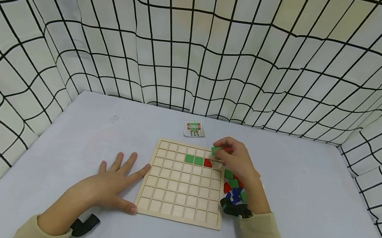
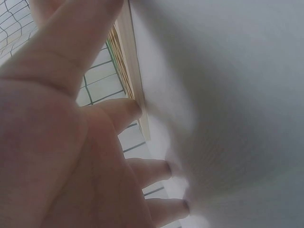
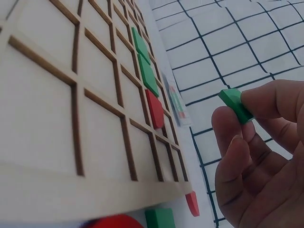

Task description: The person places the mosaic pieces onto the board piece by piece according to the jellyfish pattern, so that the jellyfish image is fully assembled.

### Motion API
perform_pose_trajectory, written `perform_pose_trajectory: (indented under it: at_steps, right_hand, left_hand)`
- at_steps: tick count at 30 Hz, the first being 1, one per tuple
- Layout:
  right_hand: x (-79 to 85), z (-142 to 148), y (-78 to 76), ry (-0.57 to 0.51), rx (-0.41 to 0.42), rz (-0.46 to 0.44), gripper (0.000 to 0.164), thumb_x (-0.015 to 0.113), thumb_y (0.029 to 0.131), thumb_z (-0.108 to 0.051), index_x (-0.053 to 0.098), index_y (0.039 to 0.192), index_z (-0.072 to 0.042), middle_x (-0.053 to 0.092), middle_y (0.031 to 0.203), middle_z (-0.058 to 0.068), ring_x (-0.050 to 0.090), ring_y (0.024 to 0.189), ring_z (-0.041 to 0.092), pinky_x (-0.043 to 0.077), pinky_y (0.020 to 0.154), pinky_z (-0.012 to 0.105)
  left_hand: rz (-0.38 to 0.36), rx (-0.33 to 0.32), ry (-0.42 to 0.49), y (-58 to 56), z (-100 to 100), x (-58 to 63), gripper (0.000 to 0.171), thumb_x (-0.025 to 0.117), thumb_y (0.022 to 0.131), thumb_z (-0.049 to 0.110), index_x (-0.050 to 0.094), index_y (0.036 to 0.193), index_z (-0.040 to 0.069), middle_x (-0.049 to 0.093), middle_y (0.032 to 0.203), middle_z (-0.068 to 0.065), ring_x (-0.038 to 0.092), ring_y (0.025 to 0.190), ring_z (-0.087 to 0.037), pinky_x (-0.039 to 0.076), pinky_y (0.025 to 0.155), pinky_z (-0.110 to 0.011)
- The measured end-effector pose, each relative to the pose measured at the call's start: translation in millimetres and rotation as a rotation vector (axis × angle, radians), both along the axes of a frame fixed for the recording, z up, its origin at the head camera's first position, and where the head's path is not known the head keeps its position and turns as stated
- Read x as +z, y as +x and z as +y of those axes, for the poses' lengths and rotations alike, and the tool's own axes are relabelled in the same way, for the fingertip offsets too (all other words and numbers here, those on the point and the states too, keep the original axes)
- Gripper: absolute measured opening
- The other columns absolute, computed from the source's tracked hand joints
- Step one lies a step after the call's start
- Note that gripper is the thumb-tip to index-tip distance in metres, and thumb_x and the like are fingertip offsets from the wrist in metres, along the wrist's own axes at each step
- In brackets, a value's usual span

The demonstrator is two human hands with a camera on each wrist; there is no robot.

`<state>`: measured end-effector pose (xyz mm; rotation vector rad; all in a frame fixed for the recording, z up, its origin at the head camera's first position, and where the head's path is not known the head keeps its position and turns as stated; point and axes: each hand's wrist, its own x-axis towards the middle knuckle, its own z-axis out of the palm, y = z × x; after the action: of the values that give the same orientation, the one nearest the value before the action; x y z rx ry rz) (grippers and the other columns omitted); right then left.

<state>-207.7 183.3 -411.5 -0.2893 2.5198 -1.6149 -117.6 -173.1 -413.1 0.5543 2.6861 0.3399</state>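
Note:
A wooden grid board (image 1: 174, 183) lies on the table. In its second row from the back sit two green square tiles (image 1: 194, 160) and a red tile with one rounded corner (image 1: 208, 163). My right hand (image 1: 238, 159) pinches a green tile (image 3: 236, 104) between thumb and fingers, above the board's back right corner. With fingers spread, my left hand (image 1: 110, 184) rests on the table, its thumb and index finger touching the board's left edge. A small picture card (image 1: 194, 128) with a green and red pattern lies behind the board.
Loose green, red and blue tiles (image 1: 233, 183) are heaped along the board's right side, partly hidden by the right wrist and its black strap (image 1: 233, 208). A black-corded net (image 1: 199, 55) over pale sheeting encloses the white table (image 1: 311, 199) at the back and sides.

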Motion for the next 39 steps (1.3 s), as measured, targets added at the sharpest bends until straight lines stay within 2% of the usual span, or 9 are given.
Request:
perform_pose_trajectory:
  at_steps: [4,11,17,20,22,28,35,39]
  right_hand:
    - [-2.2,-4.1,1.0,0.001,0.036,-0.003,0.022,0.065,0.095,-0.015,0.067,0.115,-0.008,0.065,0.107,0.01,0.068,0.087,0.029,0.055,0.07,0.042]
    - [-3.4,-8.6,1.0,-0.016,0.051,-0.004,0.025,0.065,0.095,-0.015,0.066,0.117,-0.004,0.063,0.107,0.011,0.067,0.085,0.03,0.055,0.071,0.042]
    - [-1.8,-15.4,1.8,0.009,0.064,0.007,0.02,0.064,0.094,-0.013,0.068,0.113,-0.009,0.064,0.106,0.009,0.066,0.082,0.03,0.055,0.07,0.044]
    - [-3.5,-20.0,2.0,0.015,0.076,0.022,0.018,0.065,0.093,-0.012,0.068,0.11,-0.011,0.065,0.106,0.007,0.066,0.082,0.027,0.055,0.07,0.039]
    - [-4.9,-22.6,2.3,0.007,0.083,0.026,0.018,0.066,0.093,-0.013,0.069,0.11,-0.01,0.065,0.107,0.007,0.065,0.084,0.027,0.054,0.071,0.038]
    - [-2.0,-29.1,5.3,-0.008,0.091,0.008,0.021,0.064,0.094,-0.011,0.067,0.114,-0.005,0.065,0.107,0.009,0.068,0.087,0.031,0.056,0.075,0.042]
    - [-6.1,-31.6,4.7,0.001,0.094,0.007,0.015,0.066,0.093,-0.015,0.069,0.107,-0.015,0.066,0.103,0.003,0.067,0.081,0.027,0.055,0.072,0.04]
    - [-5.9,-32.8,7.2,-0.006,0.097,-0.006,0.016,0.066,0.093,-0.016,0.069,0.109,-0.014,0.066,0.104,0.004,0.067,0.081,0.026,0.056,0.073,0.04]
  left_hand:
    - [0.003,-0.004,-0.003,-0.2,-0.5,0.3,0.116,0.071,0.064,0.077,0.025,0.159,0.029,0.005,0.165,-0.026,-0.003,0.146,-0.059,0.005,0.101,-0.084]
    - [-0.006,-0.007,-0.002,-1.4,-0.3,0.4,0.117,0.071,0.064,0.077,0.025,0.16,0.028,0.003,0.165,-0.026,-0.003,0.146,-0.059,0.004,0.101,-0.084]
    - [-0.009,-0.005,0.0,-2.0,-0.1,1.0,0.117,0.071,0.064,0.077,0.025,0.16,0.028,0.003,0.165,-0.027,-0.004,0.146,-0.059,0.004,0.101,-0.084]
    - [-0.005,-0.008,0.002,-1.7,-0.5,1.4,0.117,0.072,0.065,0.076,0.025,0.16,0.027,0.004,0.165,-0.027,-0.003,0.146,-0.059,0.004,0.101,-0.084]
    - [-0.003,-0.01,-0.002,-1.1,-0.6,2.1,0.116,0.072,0.065,0.076,0.025,0.16,0.028,0.004,0.165,-0.027,-0.003,0.146,-0.059,0.005,0.101,-0.084]
    - [-0.008,-0.015,-0.008,0.3,-0.5,3.0,0.116,0.072,0.065,0.076,0.024,0.16,0.027,0.004,0.164,-0.027,-0.002,0.145,-0.06,0.007,0.1,-0.085]
    - [-0.006,-0.012,-0.01,0.2,-1.0,1.7,0.116,0.072,0.065,0.076,0.025,0.16,0.027,0.004,0.164,-0.027,-0.003,0.145,-0.06,0.006,0.1,-0.084]
    - [-0.01,-0.015,-0.008,0.0,-1.3,0.3,0.116,0.072,0.065,0.076,0.024,0.16,0.028,0.004,0.165,-0.027,-0.003,0.145,-0.06,0.006,0.1,-0.085]
